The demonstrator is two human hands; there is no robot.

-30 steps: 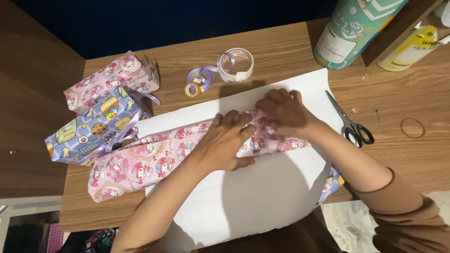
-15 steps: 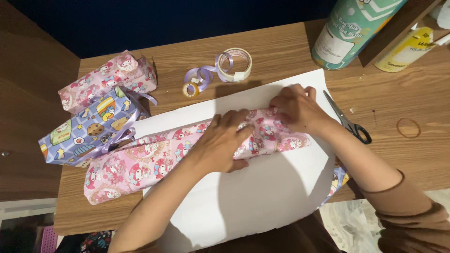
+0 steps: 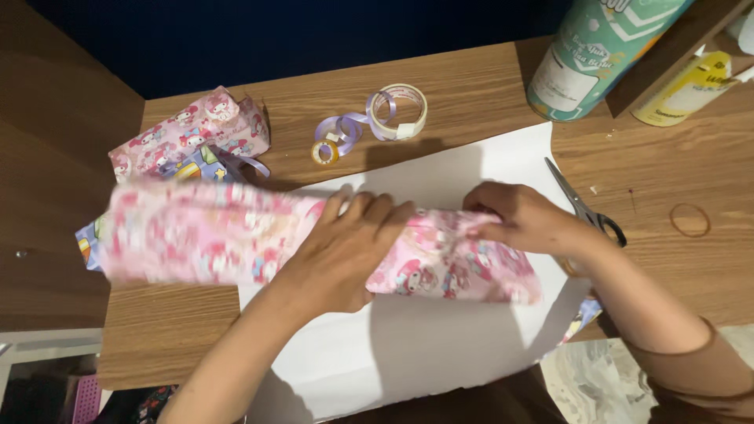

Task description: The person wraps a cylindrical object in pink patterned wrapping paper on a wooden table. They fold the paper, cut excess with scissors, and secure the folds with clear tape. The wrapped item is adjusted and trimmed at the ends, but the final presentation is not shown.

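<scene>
So it's a wood-grain laminate table [image 3: 471, 86] with a dark blue wall behind it, and the lighting is pretty dim. A big white sheet of paper [image 3: 440, 345] lies flat across the middle and hangs a bit over the near edge.

Count-wise: one long parcel in pink cartoon-print wrap [image 3: 236, 235], lifted off the sheet and blurry on its left end. Two finished gifts sit at the far left, one pink [image 3: 188, 129] and one purple-patterned [image 3: 200, 169], mostly hidden behind the long parcel. There are two tape rolls, a big clear one [image 3: 404, 106] and a tiny yellowish one [image 3: 323, 152], with a curl of lilac ribbon [image 3: 345, 126] between them. One pair of black-handled scissors [image 3: 585, 208] lies just right of the sheet, one brown rubber band [image 3: 690, 220] lies further right, and a teal cylinder can [image 3: 593, 55] and a yellow bottle [image 3: 687, 86] stand at the back right.

The left hand [image 3: 338, 251] wraps over the parcel's middle with its fingers spread across the top. The right hand [image 3: 526, 220] has its fingers pinched on the crinkled right end.
</scene>
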